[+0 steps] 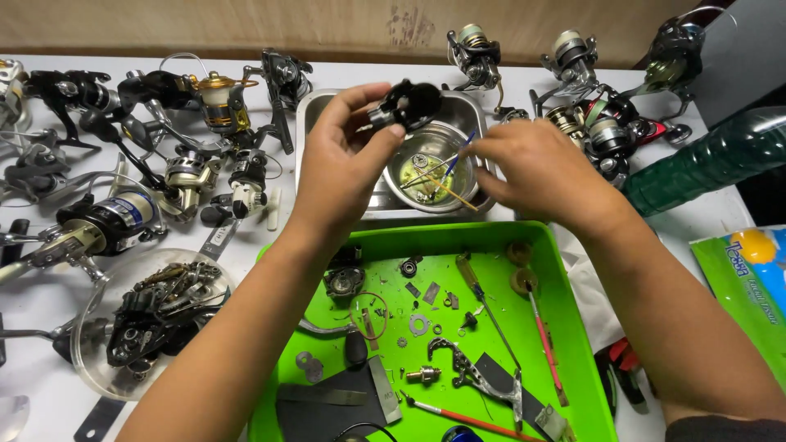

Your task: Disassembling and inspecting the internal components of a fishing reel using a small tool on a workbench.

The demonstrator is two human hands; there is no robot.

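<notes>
**Metal, plastic and gloss on the bench**

The black reel part [407,105] looks like glossy plastic. The square tray [315,110] and round bowl [401,190] are bright, smooth steel. The green tray [573,327] is smooth plastic (slightly shiny). The gold spool [217,92] gleams like polished metal; the green bottle [720,155] is ribbed, translucent plastic.

The right hand [536,168] covers its own fingertips, so whatever it pinches over the steel bowl [431,168] cannot be made out. The left hand [348,155] hides part of the black reel part [409,102]. Small bits in the green tray [565,327] are too tiny to name. The tray's near end, the green bottle [720,155] and the leftmost reels [12,90] run off the edges.
</notes>
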